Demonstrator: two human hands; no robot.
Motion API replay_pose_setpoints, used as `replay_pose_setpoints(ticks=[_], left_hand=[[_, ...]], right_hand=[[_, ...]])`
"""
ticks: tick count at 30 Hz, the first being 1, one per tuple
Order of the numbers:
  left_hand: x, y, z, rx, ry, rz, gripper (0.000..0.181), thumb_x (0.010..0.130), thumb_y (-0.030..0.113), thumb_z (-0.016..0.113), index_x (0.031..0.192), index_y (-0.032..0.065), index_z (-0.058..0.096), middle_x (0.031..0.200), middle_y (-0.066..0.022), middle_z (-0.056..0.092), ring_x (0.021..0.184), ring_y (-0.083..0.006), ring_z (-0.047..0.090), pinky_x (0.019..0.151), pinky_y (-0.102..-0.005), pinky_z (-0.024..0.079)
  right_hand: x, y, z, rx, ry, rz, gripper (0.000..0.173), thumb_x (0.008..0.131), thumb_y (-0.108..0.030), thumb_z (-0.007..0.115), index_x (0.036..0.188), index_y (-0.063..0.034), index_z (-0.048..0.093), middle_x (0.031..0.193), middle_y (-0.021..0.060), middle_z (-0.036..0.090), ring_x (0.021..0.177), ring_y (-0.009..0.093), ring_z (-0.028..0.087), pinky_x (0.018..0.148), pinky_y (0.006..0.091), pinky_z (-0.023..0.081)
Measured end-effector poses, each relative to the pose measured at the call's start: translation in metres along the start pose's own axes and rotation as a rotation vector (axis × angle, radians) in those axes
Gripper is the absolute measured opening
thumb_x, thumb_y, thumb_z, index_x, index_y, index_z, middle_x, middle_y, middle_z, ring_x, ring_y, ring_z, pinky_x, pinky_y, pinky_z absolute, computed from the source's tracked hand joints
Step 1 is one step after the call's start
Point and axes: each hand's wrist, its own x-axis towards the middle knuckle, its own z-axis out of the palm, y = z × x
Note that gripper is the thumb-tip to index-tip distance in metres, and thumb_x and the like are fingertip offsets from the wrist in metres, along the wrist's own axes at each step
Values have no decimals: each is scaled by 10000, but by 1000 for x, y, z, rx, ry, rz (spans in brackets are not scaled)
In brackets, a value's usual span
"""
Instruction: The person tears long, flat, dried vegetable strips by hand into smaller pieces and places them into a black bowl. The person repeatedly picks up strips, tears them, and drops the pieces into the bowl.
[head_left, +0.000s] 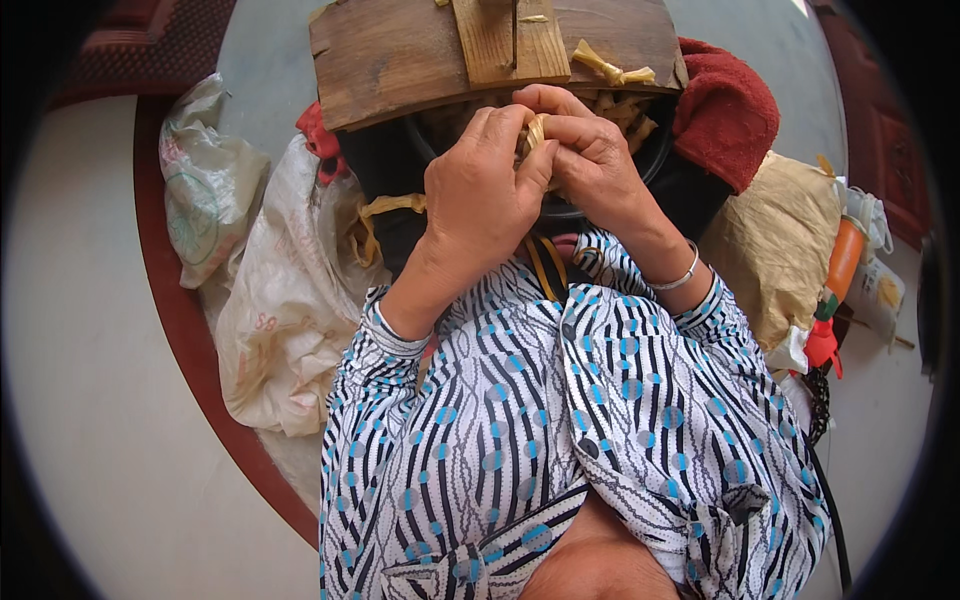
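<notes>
My left hand (480, 176) and my right hand (604, 161) meet in front of me, fingertips pinched around a small folded yellow strip (535, 132) that looks like dried plant fibre, perhaps corn husk. Its lower part is hidden by my fingers. A longer yellow strip (394, 203) shows to the left of my left wrist; whether it joins the held piece is hidden. Just beyond my fingers lies a wooden board (390, 64) with a lighter wood block (480, 49) and a thin upright metal piece (514, 34). A knotted yellow piece (613, 69) rests on the board's right side.
Below the board, a dark round basin (660, 146) holds several yellowish pieces (626, 112). A red cloth (724, 112) hangs at the right. White woven plastic sacks (274, 322) stand on the left. A tan cloth bundle (780, 247) and an orange-handled object (844, 255) are at the right.
</notes>
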Motion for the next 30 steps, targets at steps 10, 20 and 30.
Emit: replay_pose_setpoints(ticks=[10,20,30], left_hand=[[-12,-20,-5,-1080,-201,-540,212,982,188,527,962,-1,620,730,40,564,613,-55,498,535,-198,391],[-3,-13,-24,307,77,340,92,846,100,634,903,39,596,721,-100,586,628,-301,597,544,-363,468],[25,-10,-45,-553,-481,-236,222,959,179,574,939,-26,657,718,43,531,664,-45,445,586,-198,373]], right_hand=[[15,-8,-14,491,198,-113,113,856,-18,656,917,75,680,1155,37,557,956,116,602,847,249,488],[27,-40,-47,-389,12,-449,212,914,-183,620,1071,-45,654,972,96,671,887,210,655,760,301,512],[23,-70,-65,-653,-506,-153,125,870,-57,629,978,5,616,777,91,614,684,208,602,634,304,472]])
